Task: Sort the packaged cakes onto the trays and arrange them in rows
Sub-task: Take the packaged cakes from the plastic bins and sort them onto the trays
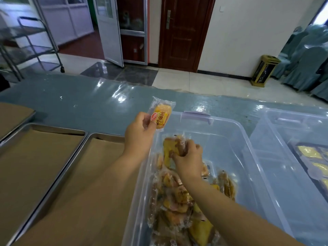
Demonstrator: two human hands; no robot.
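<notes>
Fingers (195, 150) of right hand (188, 161) curled tight round one cake (171, 146), held just above pile (177, 201) inside bin (234, 134). The pile sits along the bin's left side, the wrapped cakes too tangled to count.

Trays: three, all lined with brown paper, no cakes on them. First tray (106, 136) just left of bin; second tray (53, 125) rim to rim with it; third tray (14, 114) only a corner at the frame's left edge.

Left hand (138, 134) raised near the bin's far left corner. Its fingers (142, 119) and thumb pinch the wrapper end of a second cake (162, 114), which is yellow with a red label.

Bins: two, both clear plastic. Second bin (266, 125) on the right holds a dark tray of yellow packs, partly cut off.

Everything stands on a blue surface (71, 100) under clear film. Beyond: one trolley (35, 41), one brown door (184, 32).
</notes>
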